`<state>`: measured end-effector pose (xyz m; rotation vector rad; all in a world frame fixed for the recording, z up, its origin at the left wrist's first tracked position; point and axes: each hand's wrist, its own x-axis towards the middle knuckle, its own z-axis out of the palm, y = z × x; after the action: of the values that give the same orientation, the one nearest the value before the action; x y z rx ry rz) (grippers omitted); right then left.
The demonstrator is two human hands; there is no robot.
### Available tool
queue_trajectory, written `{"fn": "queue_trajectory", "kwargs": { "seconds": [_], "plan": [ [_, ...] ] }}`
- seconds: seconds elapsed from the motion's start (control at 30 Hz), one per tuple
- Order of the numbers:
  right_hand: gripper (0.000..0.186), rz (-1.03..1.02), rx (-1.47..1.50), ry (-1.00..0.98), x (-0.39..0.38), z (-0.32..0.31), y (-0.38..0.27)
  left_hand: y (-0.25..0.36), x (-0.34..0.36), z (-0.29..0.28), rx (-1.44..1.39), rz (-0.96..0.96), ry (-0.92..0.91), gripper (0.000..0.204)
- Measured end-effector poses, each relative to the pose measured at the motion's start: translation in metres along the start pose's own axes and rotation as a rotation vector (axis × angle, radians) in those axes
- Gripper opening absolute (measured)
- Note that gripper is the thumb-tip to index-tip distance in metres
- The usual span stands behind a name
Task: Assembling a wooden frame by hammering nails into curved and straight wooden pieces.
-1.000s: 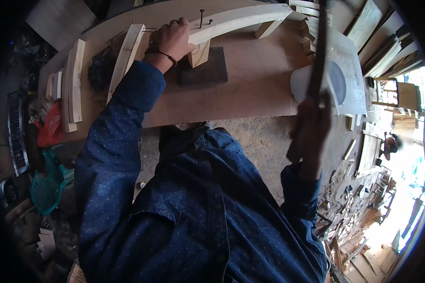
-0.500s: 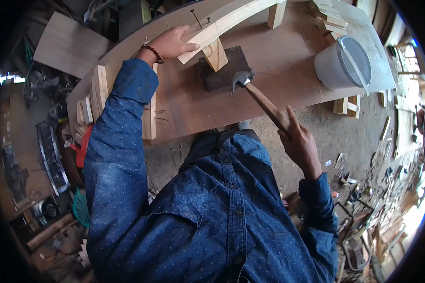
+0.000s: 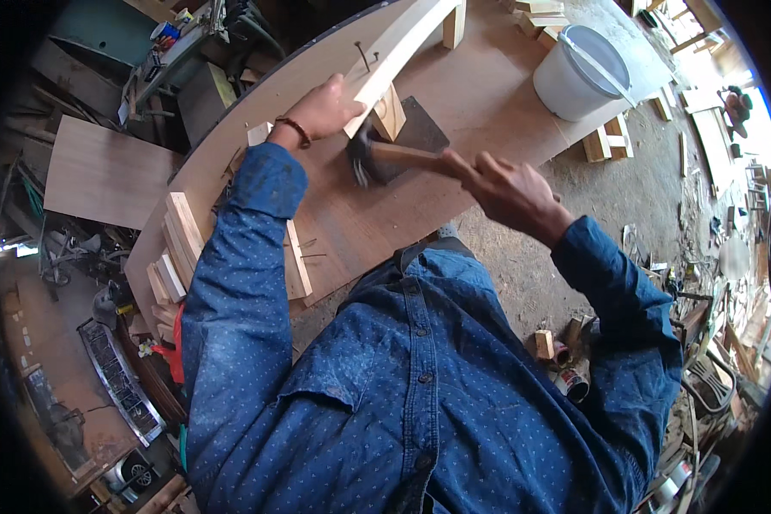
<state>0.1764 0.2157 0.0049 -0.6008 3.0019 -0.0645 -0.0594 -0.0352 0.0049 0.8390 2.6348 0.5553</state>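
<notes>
My left hand (image 3: pixel 324 111) presses down on a long curved wooden strip (image 3: pixel 403 47) that lies across a plywood board (image 3: pixel 454 94). A small wooden block (image 3: pixel 391 113) stands under the strip, right beside that hand. My right hand (image 3: pixel 504 187) grips the wooden handle of a hammer (image 3: pixel 377 157). The hammer's dark head sits low over the board, just below the strip and the block. A nail (image 3: pixel 364 58) sticks up from the strip above my left hand. Both blue sleeves reach over the board.
A white plastic bucket (image 3: pixel 578 73) stands on the board at the right. Short wooden slats (image 3: pixel 178 244) lie stacked along the board's left end. Wood offcuts and cans (image 3: pixel 565 373) litter the dirt floor to the right. A plywood sheet (image 3: pixel 103 176) and clutter lie at the left.
The hammer swung down from high at the right until its head reached the board beside the block. My left hand stayed on the curved strip. The view shifted.
</notes>
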Motion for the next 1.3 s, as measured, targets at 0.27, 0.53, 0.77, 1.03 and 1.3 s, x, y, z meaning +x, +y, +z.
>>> {"fn": "queue_trajectory", "kwargs": {
  "seconds": [0.27, 0.53, 0.77, 1.03, 1.3],
  "plan": [
    [0.052, 0.1, -0.022, 0.069, -0.003, -0.001, 0.004, -0.008, 0.005, 0.001, -0.12, 0.053, 0.047, 0.071],
    [0.052, -0.298, -0.11, -0.015, -0.001, 0.012, -0.002, 0.008, 0.009, -0.008, -0.029, -0.034, -0.031, 0.07],
    [0.051, -0.119, -0.104, -0.062, -0.004, 0.007, 0.027, 0.014, 0.011, -0.014, -0.13, -0.072, -0.136, 0.075],
    [0.042, 0.0, 0.11, -0.159, -0.041, 0.015, 0.05, 0.03, 0.013, -0.019, 0.03, -0.212, -0.098, 0.094],
    [0.041, 0.531, 0.342, 0.145, -0.039, 0.096, 0.137, 0.052, 0.019, -0.005, 0.196, -0.304, 0.018, 0.077]
  ]
}}
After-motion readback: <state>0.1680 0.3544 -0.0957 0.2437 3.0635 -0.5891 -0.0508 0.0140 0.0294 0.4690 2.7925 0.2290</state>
